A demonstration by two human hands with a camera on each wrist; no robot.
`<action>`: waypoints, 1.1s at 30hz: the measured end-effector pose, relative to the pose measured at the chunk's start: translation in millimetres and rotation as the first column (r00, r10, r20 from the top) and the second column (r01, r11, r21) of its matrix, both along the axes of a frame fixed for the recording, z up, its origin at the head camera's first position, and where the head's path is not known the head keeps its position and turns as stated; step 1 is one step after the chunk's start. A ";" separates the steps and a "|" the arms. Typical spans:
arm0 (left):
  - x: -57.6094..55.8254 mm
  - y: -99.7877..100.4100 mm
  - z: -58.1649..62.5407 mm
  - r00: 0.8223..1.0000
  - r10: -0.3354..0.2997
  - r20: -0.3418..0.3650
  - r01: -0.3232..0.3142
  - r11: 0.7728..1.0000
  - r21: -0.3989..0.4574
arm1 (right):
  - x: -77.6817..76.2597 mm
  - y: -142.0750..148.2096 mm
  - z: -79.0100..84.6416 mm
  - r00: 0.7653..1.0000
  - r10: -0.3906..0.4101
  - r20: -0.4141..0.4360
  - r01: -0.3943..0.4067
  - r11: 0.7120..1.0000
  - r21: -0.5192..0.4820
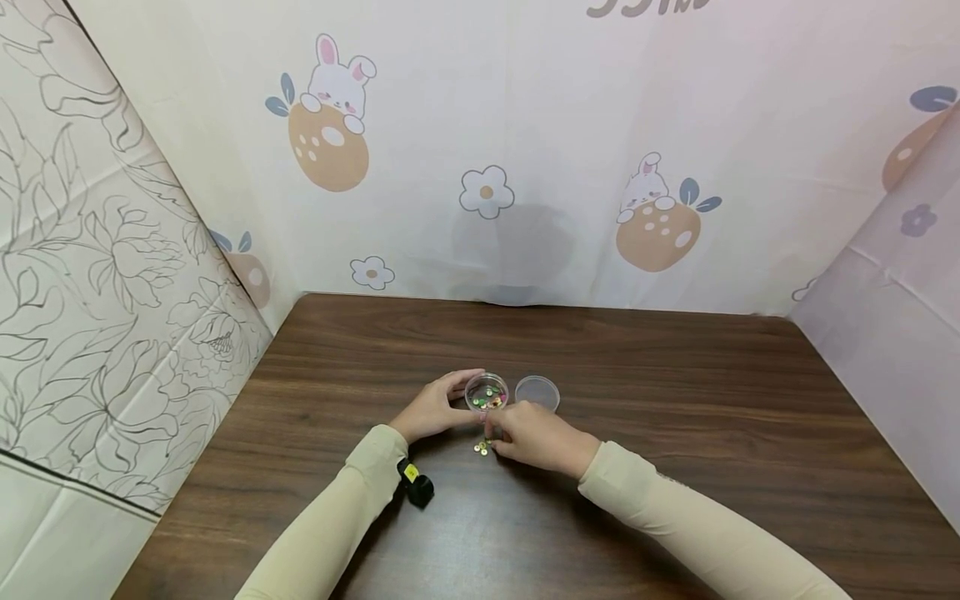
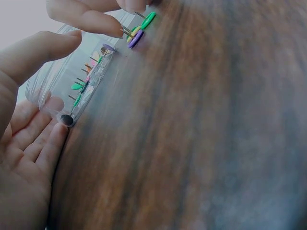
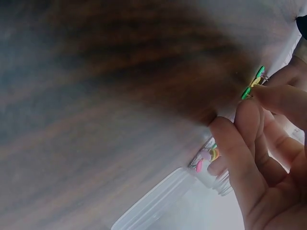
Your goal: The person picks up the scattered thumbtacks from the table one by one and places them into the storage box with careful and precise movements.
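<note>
My left hand [image 1: 433,405] curves round a clear round container [image 1: 469,393], its thumb on the near side and fingers on the far side. Inside lie several thumbtacks [image 2: 76,86] with green, pink and other coloured heads. Just in front of the container, a few more thumbtacks [image 2: 136,38] rest on the table, heads down and pins up. My right hand [image 1: 542,435] is over them, its thumb and finger pinching at the pin of a green thumbtack [image 3: 246,93]. Its fingertips partly cover this small group in the head view.
A clear round lid [image 1: 538,390] lies right of the container, partly behind my right hand. The brown wooden table [image 1: 675,375] meets a patterned cloth [image 1: 420,225] at the back. A black device with a yellow label [image 1: 415,482] is at my left wrist.
</note>
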State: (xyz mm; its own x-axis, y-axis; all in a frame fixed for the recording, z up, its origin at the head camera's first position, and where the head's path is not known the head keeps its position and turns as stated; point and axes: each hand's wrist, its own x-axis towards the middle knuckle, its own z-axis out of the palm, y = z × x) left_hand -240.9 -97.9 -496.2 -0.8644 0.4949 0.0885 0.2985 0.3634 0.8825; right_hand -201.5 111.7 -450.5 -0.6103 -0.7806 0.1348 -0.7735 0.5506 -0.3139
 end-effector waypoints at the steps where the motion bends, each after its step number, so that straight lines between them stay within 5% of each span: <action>1: -0.4 -0.1 -0.4 1.000 -0.003 -0.003 0.003 1.000 0.002 | 0.1 -0.4 -0.5 1.000 -0.001 -0.006 0.001 1.000 0.009; 17: 2.9 0.6 6.1 1.000 -0.009 -0.011 0.009 1.000 0.015 | 3.9 -3.9 0.6 0.995 -0.004 -0.104 0.011 0.998 0.064; 21: 8.5 1.4 15.0 1.000 -0.021 -0.012 0.021 0.999 0.026 | 4.4 -4.2 0.6 0.996 -0.008 -0.087 0.014 0.998 0.066; 26: 0.7 0.4 0.6 1.000 -0.001 -0.010 0.001 1.000 0.002 | 4.7 -4.0 1.1 0.997 -0.017 -0.079 0.022 0.998 0.063; 33: 1.7 1.2 2.3 1.000 0.004 -0.008 -0.004 1.000 0.002 | 3.7 0.1 2.7 1.000 -0.022 0.013 0.022 0.999 0.029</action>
State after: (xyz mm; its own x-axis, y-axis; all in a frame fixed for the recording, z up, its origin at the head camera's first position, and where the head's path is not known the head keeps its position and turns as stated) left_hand -239.2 -96.7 -494.0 -0.8657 0.4912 0.0964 0.3042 0.3633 0.8806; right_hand -197.8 111.8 -447.8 -0.6291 -0.7704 0.1038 -0.7568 0.5765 -0.3082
